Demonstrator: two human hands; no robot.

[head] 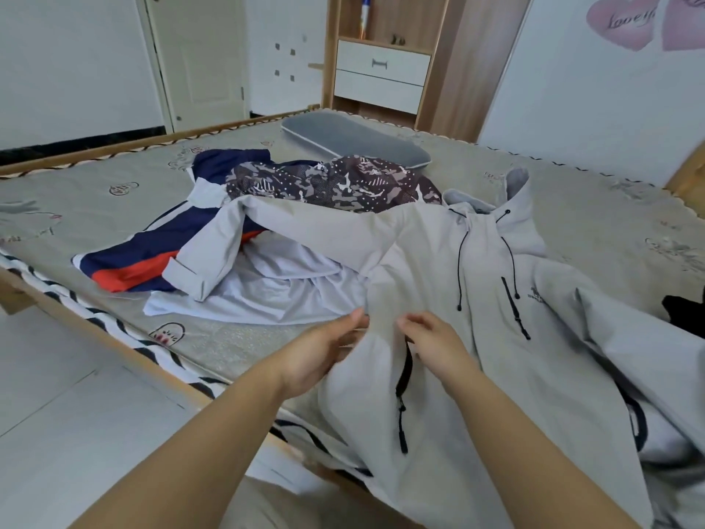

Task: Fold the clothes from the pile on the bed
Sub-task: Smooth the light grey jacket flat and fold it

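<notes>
Grey hooded jacket (477, 284) lies front-up across the near right part of the bed (595, 215), hood toward the far side, hem hanging over the near edge toward the person. Black drawcords, a black chest zip and a black pocket zip show on it. One sleeve (236, 238) stretches left over the rest of the pile, cuff folded back. Fabric is rumpled, bunched into ridges near the hands.

Pile sits just left of and behind the jacket: a pale lilac garment (274, 292) flat under the sleeve, a navy, white and orange garment (145, 257) further left, a brown camouflage-print garment (343, 181) behind, touching the jacket's shoulder.

Both forearms reach in from the bottom, bare, converging over the jacket's front panel.

Left hand (320, 357): palm turned inward, fingers curled under a raised fold at the jacket's left edge, thumb on top. It grips that fold.

Right hand (435, 341): back up, fingers bent down onto the cloth just above the pocket zip, beside the left hand. It looks to be pinching the fabric, fingertips partly hidden in the folds.

Also there: grey pillow (354, 137) at the far side of the bed, something black (686, 311) at the right frame edge, wooden cabinet (385, 70) with white drawers beyond, white door (198, 59) at left.
</notes>
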